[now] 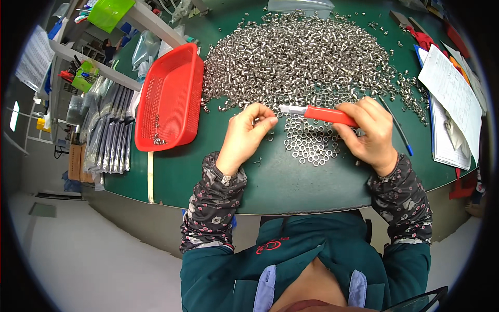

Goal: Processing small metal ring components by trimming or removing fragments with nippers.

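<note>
My right hand [371, 134] grips a red-handled utility knife [321, 113], its blade pointing left toward my other hand. Close to the blade tip, my left hand [243, 136] is closed with thumb and forefinger together; whatever it pinches is too small or hidden to make out. Below the knife, many small metal rings [311, 147] lie flat in a single layer on the green table [291, 192]. Behind both hands spreads a large heap of short shiny metal sleeves [296, 57].
A red plastic basket [193, 112] at the left holds a few metal pieces. To the right lie a blue pen [408, 148] and papers on a clipboard [452, 99]. Bagged dark parts [117, 143] stand beyond the basket, beside a grey frame [161, 28].
</note>
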`<state>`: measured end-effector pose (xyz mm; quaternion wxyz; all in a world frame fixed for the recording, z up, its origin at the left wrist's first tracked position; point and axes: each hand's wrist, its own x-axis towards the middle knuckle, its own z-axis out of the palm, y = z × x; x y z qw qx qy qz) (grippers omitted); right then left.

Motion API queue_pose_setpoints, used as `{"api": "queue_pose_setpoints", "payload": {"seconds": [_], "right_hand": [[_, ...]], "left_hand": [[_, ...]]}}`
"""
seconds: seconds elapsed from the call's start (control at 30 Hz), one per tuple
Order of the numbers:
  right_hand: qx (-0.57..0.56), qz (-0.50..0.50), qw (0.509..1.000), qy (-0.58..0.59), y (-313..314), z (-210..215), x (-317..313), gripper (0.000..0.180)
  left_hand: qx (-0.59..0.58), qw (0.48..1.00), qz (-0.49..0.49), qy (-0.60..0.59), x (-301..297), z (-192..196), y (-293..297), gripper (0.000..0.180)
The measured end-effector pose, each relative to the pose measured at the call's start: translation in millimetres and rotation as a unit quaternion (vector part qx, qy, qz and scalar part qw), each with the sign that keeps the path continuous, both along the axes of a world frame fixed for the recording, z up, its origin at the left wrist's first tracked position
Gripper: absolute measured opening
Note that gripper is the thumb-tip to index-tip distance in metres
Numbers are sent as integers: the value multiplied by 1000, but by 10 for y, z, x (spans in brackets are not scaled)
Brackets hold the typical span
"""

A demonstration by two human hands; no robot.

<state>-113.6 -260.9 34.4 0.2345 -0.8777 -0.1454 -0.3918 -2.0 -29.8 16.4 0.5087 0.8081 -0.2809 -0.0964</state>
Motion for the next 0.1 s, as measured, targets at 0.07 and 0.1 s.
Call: {"api": "queue_pose_setpoints", "payload": {"seconds": [0.07,0.1], "right_hand": [[8,-1,1000,-10,-3,19,-9,28],[9,-2,1000,-5,-4,15,-22,28]], "left_hand": [[24,999,37,-20,-34,65,-15,12],[81,994,47,-61,-67,75,-25,13]]}}
